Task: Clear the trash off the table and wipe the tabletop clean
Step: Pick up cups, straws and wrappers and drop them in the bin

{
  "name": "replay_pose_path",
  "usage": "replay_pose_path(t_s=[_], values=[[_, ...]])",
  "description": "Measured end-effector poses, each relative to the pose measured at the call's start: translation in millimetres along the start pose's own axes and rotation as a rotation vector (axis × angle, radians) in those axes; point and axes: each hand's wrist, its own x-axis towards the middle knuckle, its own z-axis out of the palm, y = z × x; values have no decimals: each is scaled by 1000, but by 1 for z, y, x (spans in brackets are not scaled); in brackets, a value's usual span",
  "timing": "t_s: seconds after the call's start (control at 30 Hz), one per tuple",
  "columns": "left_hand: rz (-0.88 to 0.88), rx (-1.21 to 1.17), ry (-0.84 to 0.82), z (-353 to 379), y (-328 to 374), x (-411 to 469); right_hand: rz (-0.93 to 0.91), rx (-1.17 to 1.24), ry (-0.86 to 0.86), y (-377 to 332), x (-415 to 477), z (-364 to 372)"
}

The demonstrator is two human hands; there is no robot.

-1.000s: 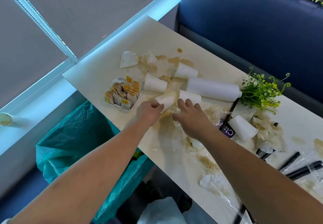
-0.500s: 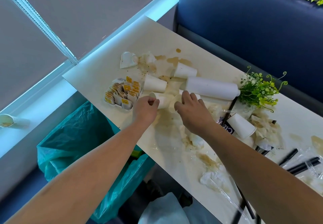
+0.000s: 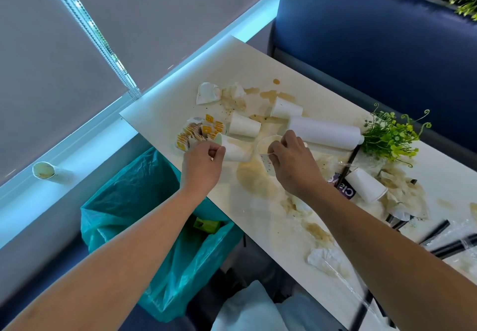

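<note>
My left hand (image 3: 202,165) grips a stained white paper cup (image 3: 233,147) lying on its side near the table's near edge. My right hand (image 3: 293,165) pinches the rim of a second paper cup (image 3: 268,143) just to the right, its mouth facing me. Other tipped paper cups lie further back (image 3: 244,125), (image 3: 285,108) and to the right (image 3: 365,185). The cream tabletop (image 3: 165,114) carries brown spills and soggy tissues (image 3: 296,205). A bin lined with a teal bag (image 3: 144,201) stands below the table's edge, under my left arm.
A tray of yellow-and-white sachets (image 3: 198,133) sits beside my left hand. A long white roll (image 3: 324,130) and a small green plant (image 3: 392,137) lie behind my right hand. Black straws and plastic wrap (image 3: 451,240) lie at right. A blue bench (image 3: 374,34) backs the table.
Both hands have lifted and separated slightly, each taking hold of a cup. The left cup swung toward the sachet tray; the right cup turned mouth-up toward me.
</note>
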Motion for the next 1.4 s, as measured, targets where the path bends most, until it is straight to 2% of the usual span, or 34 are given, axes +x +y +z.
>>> replay_pose_path(t_s=[0.2,0.43,0.77,1.07,1.27,1.4], values=[[-4,31,49,-30,-20,-13,1,60,23,-27,0,-4],[-88,97,73,-63,-61,-35,-76,132,5,-79,0,5],[-256,127,113,-98,-121,-65,-169,188,-123,-145,-8,37],[-356,113,126,-114,-161,-88,-135,216,-285,-189,-22,70],[-365,38,147,-117,-169,-96,-83,244,-441,-199,-24,87],[-348,24,133,-115,-164,-99,-74,253,-417,-187,-24,89]])
